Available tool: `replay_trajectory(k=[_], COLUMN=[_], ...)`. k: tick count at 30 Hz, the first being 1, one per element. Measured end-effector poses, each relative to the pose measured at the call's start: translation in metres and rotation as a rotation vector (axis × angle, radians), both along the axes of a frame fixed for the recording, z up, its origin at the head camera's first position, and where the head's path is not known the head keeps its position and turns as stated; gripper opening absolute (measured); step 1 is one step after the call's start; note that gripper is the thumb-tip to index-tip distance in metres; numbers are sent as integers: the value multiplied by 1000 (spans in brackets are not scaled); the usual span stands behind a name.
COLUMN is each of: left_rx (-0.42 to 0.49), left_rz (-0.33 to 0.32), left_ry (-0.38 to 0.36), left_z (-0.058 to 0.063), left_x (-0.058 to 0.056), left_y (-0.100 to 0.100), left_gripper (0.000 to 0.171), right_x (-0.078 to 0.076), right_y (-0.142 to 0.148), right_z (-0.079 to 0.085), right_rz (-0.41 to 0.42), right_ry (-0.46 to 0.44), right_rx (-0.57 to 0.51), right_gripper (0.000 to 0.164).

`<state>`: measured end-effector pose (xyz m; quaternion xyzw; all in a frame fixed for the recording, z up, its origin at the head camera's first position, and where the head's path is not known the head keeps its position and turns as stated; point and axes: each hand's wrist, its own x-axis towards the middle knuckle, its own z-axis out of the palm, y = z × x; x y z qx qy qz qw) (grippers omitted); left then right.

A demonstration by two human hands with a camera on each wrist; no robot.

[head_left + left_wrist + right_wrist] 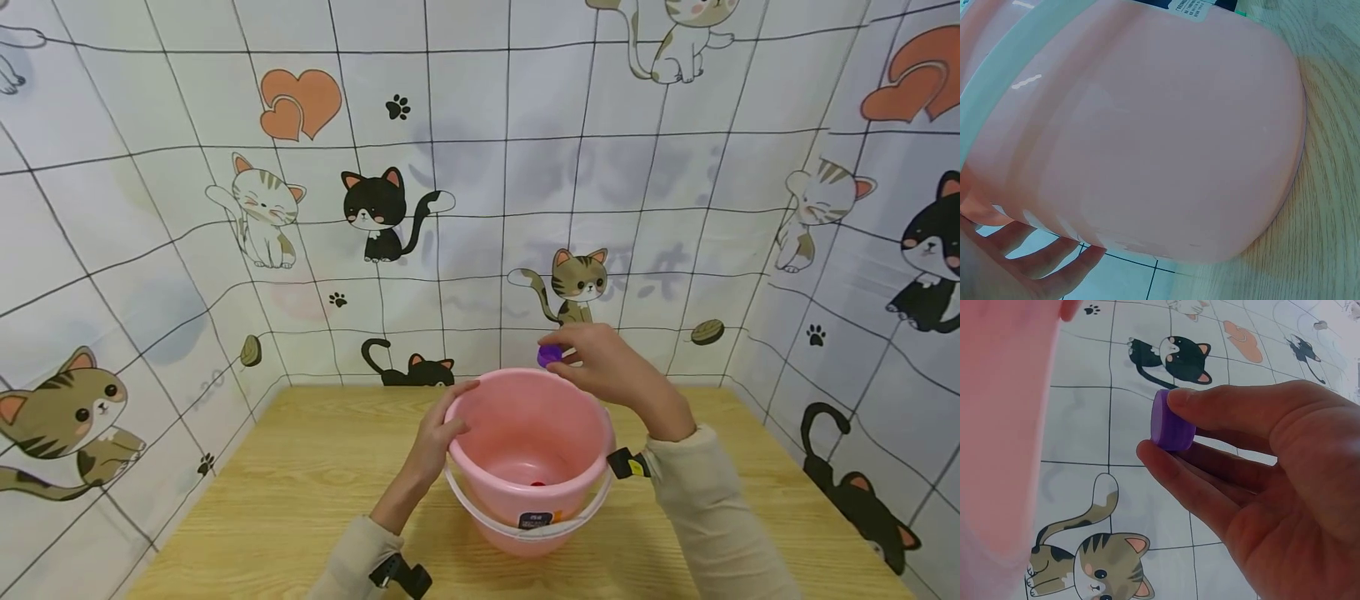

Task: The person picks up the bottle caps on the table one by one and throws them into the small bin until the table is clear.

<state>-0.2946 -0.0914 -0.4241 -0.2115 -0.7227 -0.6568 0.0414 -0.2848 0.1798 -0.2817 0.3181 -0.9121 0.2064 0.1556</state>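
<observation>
A pink bucket [532, 433] with a white handle [525, 533] hanging down its front stands on the wooden table. At its left rim my left hand [442, 425] grips the edge, thumb over the inside and fingers along the outer wall. In the left wrist view those fingers [1054, 265] lie against the bucket wall [1166, 137]. My right hand [600, 362] holds a short purple cylinder [1172, 422] above the far right rim, pinched between thumb and fingertips. Inside the bucket, a small red object [537, 483] shows at the bottom, mostly hidden by the front rim.
Light wooden tabletop [337, 467] extends on both sides of the bucket. Behind it rises a white grid-patterned wall covering [465, 208] printed with cats, hearts and paw marks; it also runs along the left and right. A dark label [536, 520] is on the bucket's front.
</observation>
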Motion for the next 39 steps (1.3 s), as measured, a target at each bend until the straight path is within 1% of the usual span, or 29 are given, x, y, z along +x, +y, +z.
replay_trajectory(k=[8, 14, 18, 24, 39], left_rx=[-5, -4, 1, 6, 14], left_rz=[5, -5, -8, -15, -23], left_ry=[4, 2, -1, -8, -6], left_z=[0, -1, 0, 0, 1], left_x=[-1, -1, 0, 0, 0], left_y=[0, 0, -1, 0, 0], left_gripper=[64, 64, 64, 65, 65], right_x=[-2, -1, -1, -1, -2], right_y=[-9, -14, -17, -20, -21], right_z=[1, 2, 4, 4, 1], right_rz=[26, 28, 44, 62, 63], right_ry=[23, 54, 40, 1, 13], right_rx=[18, 59, 66, 39, 56], right_gripper=[31, 30, 29, 30, 30])
